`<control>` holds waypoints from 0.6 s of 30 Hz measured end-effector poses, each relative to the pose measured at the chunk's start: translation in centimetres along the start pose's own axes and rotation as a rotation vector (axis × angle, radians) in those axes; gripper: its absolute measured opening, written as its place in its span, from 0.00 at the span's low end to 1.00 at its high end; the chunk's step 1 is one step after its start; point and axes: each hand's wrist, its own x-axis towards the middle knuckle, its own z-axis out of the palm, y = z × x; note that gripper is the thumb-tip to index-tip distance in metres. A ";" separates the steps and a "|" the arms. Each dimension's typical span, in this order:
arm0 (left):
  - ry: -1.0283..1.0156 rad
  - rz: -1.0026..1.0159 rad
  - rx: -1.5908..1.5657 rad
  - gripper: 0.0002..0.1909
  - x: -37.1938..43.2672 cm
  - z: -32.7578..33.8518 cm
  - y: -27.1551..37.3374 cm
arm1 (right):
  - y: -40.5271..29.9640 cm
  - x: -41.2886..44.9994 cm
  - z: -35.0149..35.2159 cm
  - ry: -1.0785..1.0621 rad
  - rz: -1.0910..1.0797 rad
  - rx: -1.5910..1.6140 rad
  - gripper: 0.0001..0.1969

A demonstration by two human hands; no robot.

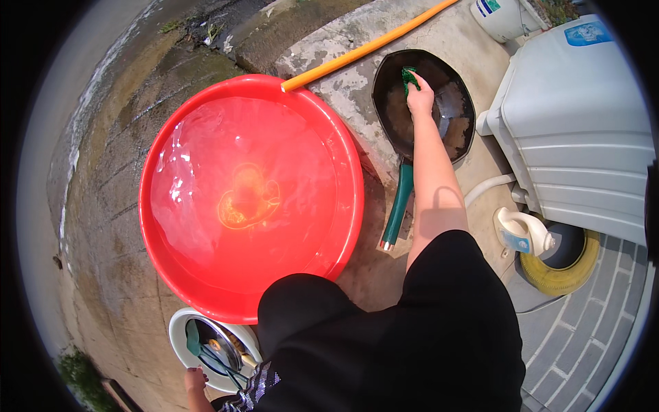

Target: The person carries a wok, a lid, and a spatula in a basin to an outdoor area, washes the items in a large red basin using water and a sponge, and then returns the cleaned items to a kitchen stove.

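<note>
My right hand [420, 98] is closed around a green scrubbing pad [409, 77] and holds it against the inside of a dark pan [395, 110]. Brownish patches mark the pan's inner surface, and its green handle [398, 208] points towards me. At the lower left, my left hand [195, 379] hangs beside a white basin [177, 329] that holds a pot lid, green utensils and other items; whether its fingers hold anything is not clear. A large red plastic tub [355, 206] of water stands left of the pan.
An orange hose [360, 50] lies across the concrete ledge, its end on the tub's rim. On the right are a pale plastic washing machine [576, 113], a detergent jug [515, 229] and a yellow-painted tyre [561, 280]. A white bucket [504, 20] stands at the top. Wet paving [118, 206] lies left.
</note>
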 end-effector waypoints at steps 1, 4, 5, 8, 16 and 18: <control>0.004 -0.001 0.003 0.13 0.1 -0.1 0.1 | -0.3 -0.2 0.1 -0.195 -0.131 -0.143 0.14; 0.021 0.018 -0.004 0.12 0.1 -0.4 -0.1 | -3.1 -0.9 -1.1 -0.633 -0.212 -0.494 0.14; 0.025 0.018 -0.002 0.12 0.2 -0.7 -0.2 | -4.1 -1.6 -1.9 -0.691 -0.260 -0.626 0.13; 0.021 0.018 -0.004 0.10 0.2 -1.2 -1.3 | -10.0 -7.5 -6.7 -0.106 0.035 -0.651 0.17; 0.196 0.670 -0.533 0.08 -8.5 -0.2 11.9 | -9.4 -22.8 -13.0 -0.542 0.628 -0.293 0.32; 0.023 0.833 -0.595 0.08 -11.1 0.0 16.3 | -9.1 -24.3 -10.2 -0.662 0.647 0.017 0.18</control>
